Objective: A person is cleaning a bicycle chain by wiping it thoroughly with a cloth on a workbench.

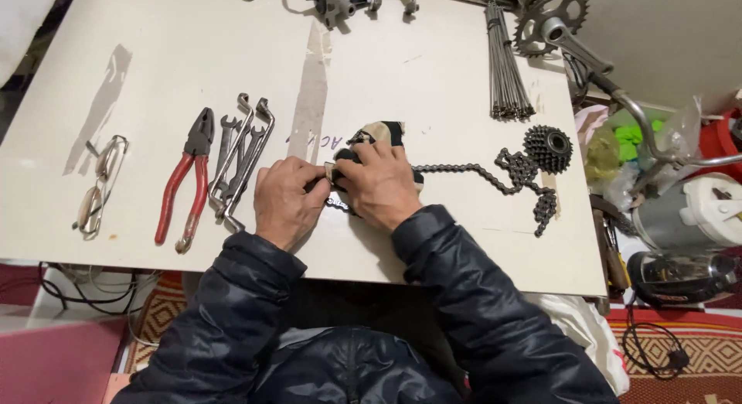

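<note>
Both hands pressed together on a rag and chain at the near middle of a white tabletop point(154, 48).

Left hand point(287, 201) and right hand point(380, 185) touch, fingers curled over a beige-and-black cloth rag point(380, 132); a dark metal bicycle chain point(464, 172) runs right from under the right hand to a heaped end beside a black toothed sprocket cluster point(548, 148). Left of the hands: a fan of steel spanners point(243, 153), red-handled pliers point(185, 180), bent wire pieces point(99, 187) further left. Far right: a bundle of thin steel spokes point(506, 64) and a toothed chainring with crank arm point(550, 21). Dark padded jacket sleeves point(464, 296) nearest.
</note>
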